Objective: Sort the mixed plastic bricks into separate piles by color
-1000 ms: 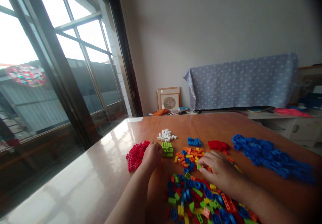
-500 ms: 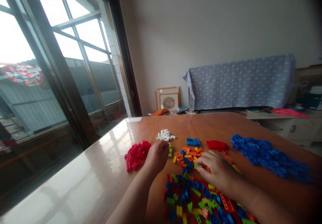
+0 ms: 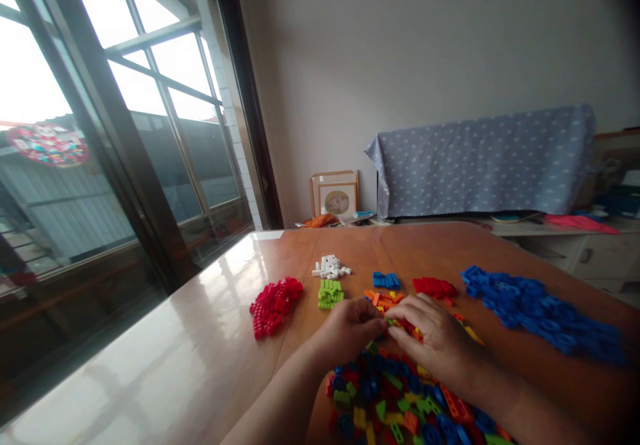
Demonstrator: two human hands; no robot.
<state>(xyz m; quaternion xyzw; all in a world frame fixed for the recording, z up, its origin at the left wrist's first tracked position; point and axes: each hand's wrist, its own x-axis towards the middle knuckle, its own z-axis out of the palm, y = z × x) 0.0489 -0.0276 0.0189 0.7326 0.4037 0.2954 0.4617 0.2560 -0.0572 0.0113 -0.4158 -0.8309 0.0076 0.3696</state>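
My left hand [image 3: 354, 330] and my right hand [image 3: 434, 333] meet over the orange pile, fingertips almost touching. Between them shows a small lime-green toy brick [image 3: 389, 322]. My right fingers pinch it from the right; the left thumb and forefinger close on it from the other side, partly hiding it. Under and behind the hands lie orange bricks [image 3: 381, 299], with some yellow pieces among them. Left of these, lime-green bricks [image 3: 331, 294] stand in a neat block. Nearest to me spreads a mixed heap of bricks and wheels [image 3: 395, 398], partly covered by my right forearm.
On the wooden table [image 3: 215, 338], sorted groups surround the hands: pinkish-red bricks [image 3: 275, 305], white pieces [image 3: 331, 267], blue bricks [image 3: 385, 280], red bricks [image 3: 435, 288] and a long blue pile [image 3: 537, 312] at right. A cloth-covered object [image 3: 480, 165] stands behind the table.
My left hand has moved right and toward me, from the lime-green block to my right hand, uncovering that block. The right hand stays nearly in place with the green brick.
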